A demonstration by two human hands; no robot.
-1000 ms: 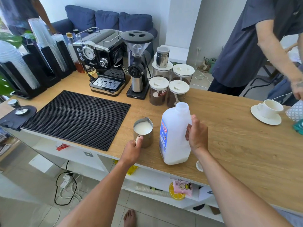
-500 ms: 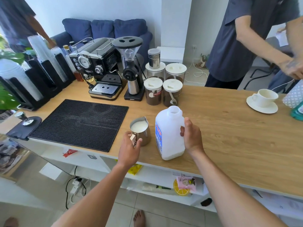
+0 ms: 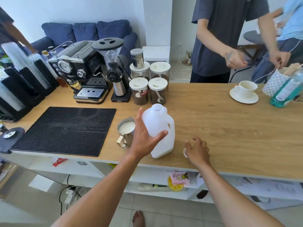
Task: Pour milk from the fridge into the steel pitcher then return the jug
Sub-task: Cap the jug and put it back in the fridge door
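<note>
Steel pitcher [image 3: 126, 131]: stood on the wooden counter [image 3: 213, 128], milk showing inside; its right side was hidden behind the left hand, and its handle pointed toward the near edge.
Hidden or unclear: the jug's front label was not visible from this angle; how much milk remained could not be read through the plastic.
Small white object [image 3: 185, 152]: sat on the counter under the right hand, mostly covered by fingers; it looked like a cap, but that could not be told for sure.
Cut off: a bystander in a dark shirt [image 3: 226, 33] across the counter was cropped above the shoulders; a second figure at the far right edge was blurred.
Left hand [image 3: 144, 138]: spread wide against the milk jug [image 3: 159, 128], thumb across its front and fingers reaching up its left side, holding it.
Right hand [image 3: 197, 149]: fingers curled downward over the small white object; whether they pinched it or only touched it could not be told.
Milk jug: white plastic, uncapped, tilted a little, base on the counter just right of the pitcher.
Elsewhere on the counter: black rubber mat [image 3: 65, 128] to the left, espresso machine [image 3: 78, 71], grinder [image 3: 114, 69] and lidded coffee jars [image 3: 147, 89] behind, cup on a saucer [image 3: 245, 92] far right.
</note>
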